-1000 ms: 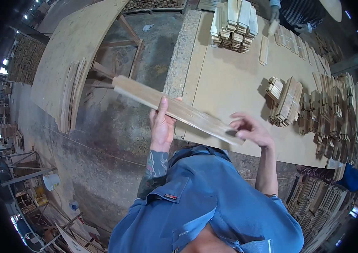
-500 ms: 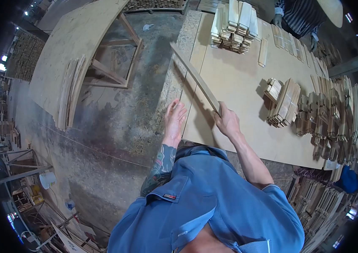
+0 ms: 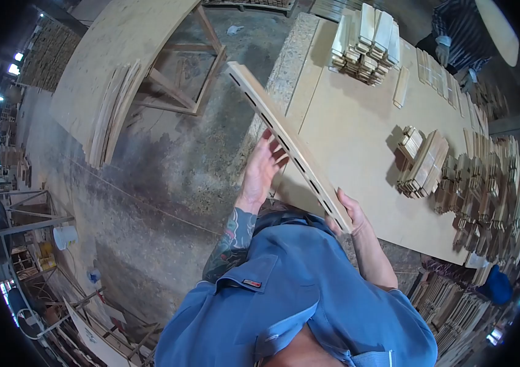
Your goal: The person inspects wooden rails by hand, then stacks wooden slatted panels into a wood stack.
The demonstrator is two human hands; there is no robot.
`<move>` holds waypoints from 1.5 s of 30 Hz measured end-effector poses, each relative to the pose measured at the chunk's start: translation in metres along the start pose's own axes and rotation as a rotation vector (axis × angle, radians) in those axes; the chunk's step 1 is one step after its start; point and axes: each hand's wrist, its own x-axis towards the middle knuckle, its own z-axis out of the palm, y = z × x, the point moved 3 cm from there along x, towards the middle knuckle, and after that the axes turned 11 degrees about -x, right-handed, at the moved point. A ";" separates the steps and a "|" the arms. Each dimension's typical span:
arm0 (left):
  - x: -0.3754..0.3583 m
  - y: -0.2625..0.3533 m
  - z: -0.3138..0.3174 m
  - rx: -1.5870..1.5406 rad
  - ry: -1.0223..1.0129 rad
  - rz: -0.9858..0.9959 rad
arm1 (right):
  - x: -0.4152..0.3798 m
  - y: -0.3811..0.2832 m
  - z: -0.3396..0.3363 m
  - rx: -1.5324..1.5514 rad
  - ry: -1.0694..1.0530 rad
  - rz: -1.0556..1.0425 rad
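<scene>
Board (image 3: 292, 145), slotted along one edge, slanted mid-view from eleven to five o'clock; the right hand (image 3: 353, 215) clasped its five-o'clock end. The left hand (image 3: 261, 171), fingers uncurled, was beside its middle, contact unclear.

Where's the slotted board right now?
In the head view, the slotted board slants across the left edge of the worktable, its near end in the right hand, the left hand close by its middle.
</scene>
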 end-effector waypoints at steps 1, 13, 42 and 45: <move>-0.001 0.005 0.009 0.002 0.003 -0.001 | -0.003 0.007 -0.004 0.026 -0.112 0.060; -0.026 -0.001 0.053 0.333 -0.016 0.166 | -0.029 -0.031 -0.014 -0.417 0.586 -0.124; -0.028 0.000 0.051 0.324 -0.255 0.063 | -0.030 -0.031 0.022 -0.608 0.151 0.024; -0.012 -0.018 0.032 0.372 -0.110 -0.071 | -0.022 -0.015 0.001 -0.760 0.308 -0.212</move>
